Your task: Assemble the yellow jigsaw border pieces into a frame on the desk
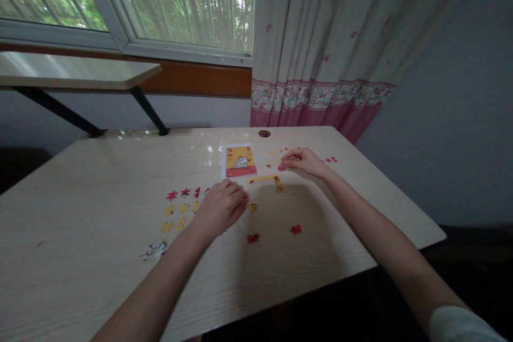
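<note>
A small reference picture card (239, 161), yellow and red with a white animal, lies near the back middle of the pale wooden table (80, 214). My left hand (221, 207) rests palm down on the table just in front of the card, next to rows of red and yellow puzzle pieces (182, 208). My right hand (302, 161) reaches right of the card and pinches a red puzzle piece (281, 166) at its fingertips. A joined yellow strip of pieces (264, 178) lies between both hands. Two red pieces (253, 238) (295, 229) sit nearer me.
A white-and-black piece cluster (154, 250) lies at the left front. More loose pieces (331, 160) sit near the table's right edge. A cable hole (264, 133) marks the back edge. A shelf (80, 72), window and floral curtain (320, 64) stand behind.
</note>
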The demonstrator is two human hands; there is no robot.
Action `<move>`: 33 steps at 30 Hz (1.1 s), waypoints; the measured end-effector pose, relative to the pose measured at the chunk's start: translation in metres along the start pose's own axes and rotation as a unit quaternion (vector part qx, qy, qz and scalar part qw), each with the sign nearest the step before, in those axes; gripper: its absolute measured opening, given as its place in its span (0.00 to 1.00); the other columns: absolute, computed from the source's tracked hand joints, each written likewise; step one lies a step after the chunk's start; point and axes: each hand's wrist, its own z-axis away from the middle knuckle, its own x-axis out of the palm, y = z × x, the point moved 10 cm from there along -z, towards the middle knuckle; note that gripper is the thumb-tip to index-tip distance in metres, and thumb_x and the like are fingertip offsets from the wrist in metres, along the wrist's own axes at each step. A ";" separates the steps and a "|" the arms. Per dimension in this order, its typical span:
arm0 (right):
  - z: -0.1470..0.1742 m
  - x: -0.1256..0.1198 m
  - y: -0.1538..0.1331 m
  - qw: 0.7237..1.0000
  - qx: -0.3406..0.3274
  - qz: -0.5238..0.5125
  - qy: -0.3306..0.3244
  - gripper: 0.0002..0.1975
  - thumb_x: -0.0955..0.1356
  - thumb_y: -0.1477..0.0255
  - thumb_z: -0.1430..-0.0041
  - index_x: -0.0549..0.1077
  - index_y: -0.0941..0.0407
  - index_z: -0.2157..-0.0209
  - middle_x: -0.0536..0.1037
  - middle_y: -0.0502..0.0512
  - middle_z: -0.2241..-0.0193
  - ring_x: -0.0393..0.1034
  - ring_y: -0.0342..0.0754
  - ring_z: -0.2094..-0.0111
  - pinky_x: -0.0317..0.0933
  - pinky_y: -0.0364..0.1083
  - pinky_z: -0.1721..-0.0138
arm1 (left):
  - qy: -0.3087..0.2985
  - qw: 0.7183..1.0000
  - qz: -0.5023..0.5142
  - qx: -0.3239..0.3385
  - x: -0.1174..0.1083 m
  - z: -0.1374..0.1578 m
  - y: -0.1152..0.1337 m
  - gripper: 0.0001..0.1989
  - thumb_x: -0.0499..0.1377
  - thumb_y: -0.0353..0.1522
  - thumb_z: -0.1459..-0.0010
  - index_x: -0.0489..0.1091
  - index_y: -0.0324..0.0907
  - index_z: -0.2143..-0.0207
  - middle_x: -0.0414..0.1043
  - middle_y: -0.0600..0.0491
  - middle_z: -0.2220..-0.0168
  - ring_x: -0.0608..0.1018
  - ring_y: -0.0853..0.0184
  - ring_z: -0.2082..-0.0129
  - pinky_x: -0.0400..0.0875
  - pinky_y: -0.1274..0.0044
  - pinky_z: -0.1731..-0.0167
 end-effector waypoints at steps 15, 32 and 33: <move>0.038 0.081 -0.017 0.968 0.027 -0.246 0.032 0.17 0.76 0.63 0.64 0.73 0.58 0.73 0.77 0.50 0.79 0.70 0.40 0.77 0.64 0.42 0.72 | 0.105 0.969 0.173 -0.145 -0.012 0.001 -0.029 0.07 0.56 0.31 0.42 0.75 0.43 0.66 0.77 0.51 0.67 0.73 0.62 0.64 0.66 0.69 0.62; 0.041 0.090 -0.022 0.972 -0.013 -0.233 0.039 0.18 0.75 0.59 0.62 0.72 0.56 0.73 0.76 0.49 0.78 0.72 0.42 0.76 0.68 0.44 0.70 | 0.226 0.961 0.139 -0.081 -0.039 0.002 -0.008 0.07 0.58 0.35 0.41 0.73 0.43 0.62 0.73 0.51 0.69 0.71 0.64 0.67 0.66 0.71 0.65; 0.041 0.089 -0.024 0.974 -0.023 -0.224 0.037 0.18 0.75 0.59 0.61 0.72 0.56 0.72 0.77 0.50 0.77 0.72 0.42 0.75 0.68 0.44 0.70 | 0.228 0.961 0.136 -0.079 -0.040 0.002 -0.008 0.07 0.58 0.35 0.41 0.73 0.43 0.62 0.73 0.51 0.69 0.71 0.64 0.67 0.66 0.71 0.65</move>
